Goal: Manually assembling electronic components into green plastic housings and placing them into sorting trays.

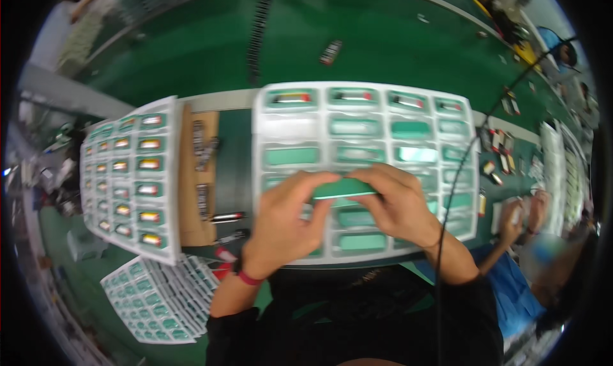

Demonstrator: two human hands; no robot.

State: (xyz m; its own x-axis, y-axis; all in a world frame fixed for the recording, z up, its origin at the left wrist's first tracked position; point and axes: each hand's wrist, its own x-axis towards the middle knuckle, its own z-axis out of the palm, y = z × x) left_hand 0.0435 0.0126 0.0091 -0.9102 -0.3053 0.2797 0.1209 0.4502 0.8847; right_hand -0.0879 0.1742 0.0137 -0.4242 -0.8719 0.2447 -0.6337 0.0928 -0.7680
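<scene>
Left hand [287,216] and right hand [402,205] grip a green case [345,188] by opposite ends at frame centre, apparently to steady it above the white tray [322,128].

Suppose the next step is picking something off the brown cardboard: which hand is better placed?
Probably the left hand, which is nearer the brown cardboard; the right hand is farther off. Both hands hold the green piece, so the left would first need freeing.
</scene>
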